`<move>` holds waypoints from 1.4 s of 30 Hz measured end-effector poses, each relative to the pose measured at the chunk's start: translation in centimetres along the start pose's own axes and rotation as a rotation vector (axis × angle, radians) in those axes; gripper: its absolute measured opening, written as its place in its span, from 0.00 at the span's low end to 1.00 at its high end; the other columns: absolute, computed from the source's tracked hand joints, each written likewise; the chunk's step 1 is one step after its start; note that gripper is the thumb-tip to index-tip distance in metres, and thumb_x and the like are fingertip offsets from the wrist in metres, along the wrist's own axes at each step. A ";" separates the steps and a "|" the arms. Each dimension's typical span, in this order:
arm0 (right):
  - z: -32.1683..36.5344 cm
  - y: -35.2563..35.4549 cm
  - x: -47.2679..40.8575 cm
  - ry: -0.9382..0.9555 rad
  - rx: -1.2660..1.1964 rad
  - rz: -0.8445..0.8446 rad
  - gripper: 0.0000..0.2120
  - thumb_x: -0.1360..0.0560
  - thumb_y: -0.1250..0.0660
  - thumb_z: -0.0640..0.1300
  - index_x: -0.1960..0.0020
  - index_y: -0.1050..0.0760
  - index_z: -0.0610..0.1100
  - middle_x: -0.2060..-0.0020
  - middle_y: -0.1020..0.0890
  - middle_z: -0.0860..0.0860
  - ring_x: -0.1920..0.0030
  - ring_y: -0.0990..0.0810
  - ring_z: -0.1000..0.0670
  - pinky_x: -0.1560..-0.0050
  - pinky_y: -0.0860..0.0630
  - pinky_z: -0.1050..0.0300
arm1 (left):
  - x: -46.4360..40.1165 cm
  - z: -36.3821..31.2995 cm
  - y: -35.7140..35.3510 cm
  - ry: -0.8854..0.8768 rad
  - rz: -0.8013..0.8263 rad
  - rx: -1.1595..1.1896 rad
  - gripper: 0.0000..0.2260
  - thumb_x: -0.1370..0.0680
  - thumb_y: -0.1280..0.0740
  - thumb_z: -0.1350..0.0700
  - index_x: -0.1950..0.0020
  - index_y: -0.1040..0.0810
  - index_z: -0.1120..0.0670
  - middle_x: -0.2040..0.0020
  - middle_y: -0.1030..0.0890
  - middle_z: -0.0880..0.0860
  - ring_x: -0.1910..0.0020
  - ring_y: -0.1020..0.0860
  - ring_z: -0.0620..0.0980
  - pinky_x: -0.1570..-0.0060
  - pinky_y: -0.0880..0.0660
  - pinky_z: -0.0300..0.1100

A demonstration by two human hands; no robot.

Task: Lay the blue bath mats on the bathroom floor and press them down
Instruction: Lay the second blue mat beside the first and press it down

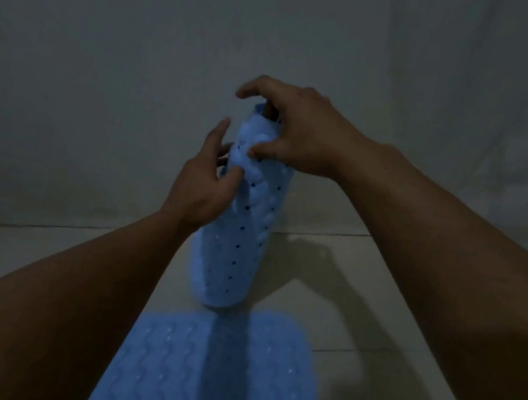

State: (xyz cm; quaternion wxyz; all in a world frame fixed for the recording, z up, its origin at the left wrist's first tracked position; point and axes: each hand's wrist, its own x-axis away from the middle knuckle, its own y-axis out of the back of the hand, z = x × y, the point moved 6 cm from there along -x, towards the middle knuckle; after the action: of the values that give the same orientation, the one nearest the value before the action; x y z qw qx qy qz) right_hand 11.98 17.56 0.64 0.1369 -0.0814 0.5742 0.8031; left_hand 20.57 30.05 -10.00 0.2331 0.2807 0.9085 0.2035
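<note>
Rolled blue mat (243, 231) held upright, right hand (302, 136) gripping its top, left hand (201, 185) pinching its side, flat mat (217, 378) on tiled floor (394, 311)

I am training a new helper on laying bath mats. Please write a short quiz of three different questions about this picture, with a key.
1. True or false: the rolled mat lies fully flat on the floor.
2. Which hand grips the top end of the roll? A) left hand B) right hand
3. Fill in: the flat mat lies ____ to the camera than the roll.

Key: 1 false, it stands tilted, still rolled; 2 B; 3 nearer.
</note>
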 end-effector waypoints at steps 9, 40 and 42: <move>14.5 -8.6 -1.5 0.039 -0.020 0.044 0.31 0.33 0.20 0.56 0.35 0.29 0.56 0.52 0.19 0.54 0.49 0.19 0.50 0.42 0.22 0.44 | 7.9 5.9 14.1 0.098 0.150 -0.004 0.20 0.29 0.33 0.49 0.36 0.23 0.45 0.52 0.16 0.47 0.60 0.19 0.41 0.58 0.19 0.50; 26.0 -11.4 -1.5 -0.043 0.907 0.359 0.26 0.28 0.27 0.62 0.32 0.25 0.57 0.32 0.29 0.45 0.33 0.29 0.40 0.36 0.29 0.43 | 21.1 12.6 39.1 -0.170 0.129 -1.028 0.17 0.17 0.40 0.39 0.38 0.21 0.49 0.43 0.16 0.57 0.45 0.18 0.61 0.55 0.26 0.47; 24.3 -11.2 -0.7 -0.115 0.954 0.331 0.27 0.28 0.27 0.62 0.31 0.24 0.56 0.27 0.34 0.44 0.29 0.35 0.39 0.34 0.33 0.40 | 20.6 12.5 38.9 -0.162 0.088 -0.932 0.15 0.17 0.37 0.43 0.42 0.20 0.53 0.46 0.16 0.63 0.47 0.18 0.65 0.56 0.26 0.49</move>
State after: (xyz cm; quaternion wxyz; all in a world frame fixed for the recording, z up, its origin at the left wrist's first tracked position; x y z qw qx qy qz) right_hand 16.78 43.87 -1.30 0.0611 0.1266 0.8738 0.4656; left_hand 28.34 75.08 -6.97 0.3957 0.1994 0.6866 0.5765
